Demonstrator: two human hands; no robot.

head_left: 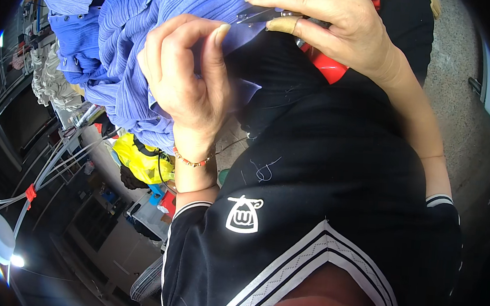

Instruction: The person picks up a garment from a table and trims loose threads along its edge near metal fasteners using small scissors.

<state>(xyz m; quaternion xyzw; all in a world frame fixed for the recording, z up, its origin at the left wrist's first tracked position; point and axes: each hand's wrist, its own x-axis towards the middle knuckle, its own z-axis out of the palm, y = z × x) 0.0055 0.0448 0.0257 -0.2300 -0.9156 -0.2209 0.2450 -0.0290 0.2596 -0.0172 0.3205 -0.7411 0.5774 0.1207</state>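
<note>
A blue ribbed garment point(125, 42) with metal eyelets is bunched at the far left and runs across to my hands. My left hand point(185, 75), with a beaded bracelet at its wrist, is closed in a pinch on the garment's edge, thumb against fingers. Just to its right, my right hand point(345, 23) holds small dark metal thread snips point(261, 16), their tips beside the cloth. A tan cover wraps the right thumb. The handles are partly hidden by the fingers. A thin blue flap of the cloth hangs below the pinch.
A glossy red object point(330, 70) sits under my right hand. Loose threads point(265, 170) cling to my black clothes. At the left are a yellow bag point(142, 158), grey-white cloth point(54, 77) and pale metal rods tied with red point(31, 192). Speckled floor point(454, 82) shows at the right.
</note>
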